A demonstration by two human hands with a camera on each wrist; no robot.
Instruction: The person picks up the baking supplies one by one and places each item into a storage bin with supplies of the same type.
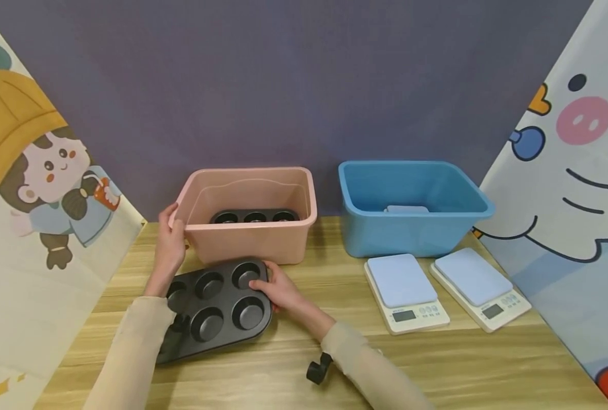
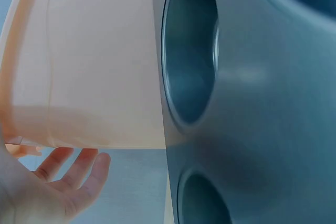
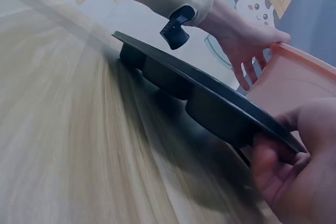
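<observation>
A dark muffin pan (image 1: 226,302) is tilted in front of the pink bin (image 1: 247,245). My right hand (image 1: 286,293) grips its right end, the thumb on top beside a cup and curled fingers (image 3: 268,166) underneath. A shadow lies under the pan on the table. My left hand (image 1: 169,245) holds the pink bin's rim at its front left corner; several of its fingers (image 2: 81,169) hang along the outer wall, loosely extended. The left forearm passes over the pan's left end and hides part of it. Another muffin pan (image 1: 255,216) lies inside the pink bin.
A blue bin (image 1: 406,236) stands right of the pink one, with a pale flat object (image 1: 406,209) inside. Before it lie two white kitchen scales, one upright to view (image 1: 403,290) and one angled (image 1: 478,287). A grey-purple backdrop (image 1: 304,85) rises behind the wooden table (image 1: 304,381).
</observation>
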